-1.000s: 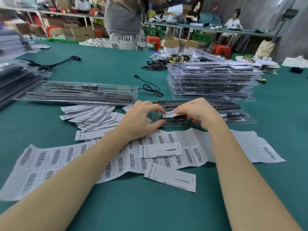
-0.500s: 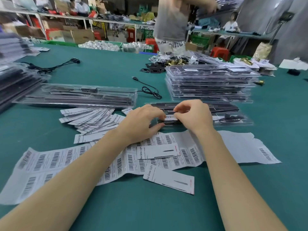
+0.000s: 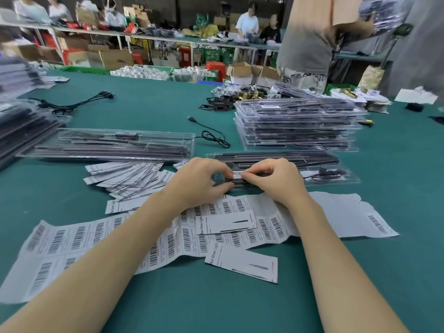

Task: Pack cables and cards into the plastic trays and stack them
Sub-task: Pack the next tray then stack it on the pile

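Pinching a barcode label (image 3: 237,174) over the tray (image 3: 346,180) near edge, both hands (image 3: 236,180) curled

On the counter (image 3: 240,308), barcode sheets (image 3: 79,243) lie nearest, with a fan of cards (image 3: 125,175) behind them to the left. Behind the cards sits one long tray (image 3: 113,145). Another tray (image 3: 312,169) lies to its right, with a tray stack (image 3: 298,126) behind it. A loose cable (image 3: 211,135) lies between the long tray and the stack.

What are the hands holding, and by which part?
A small white barcode sticker: left hand and right hand pinch its opposite ends over the clear plastic tray.
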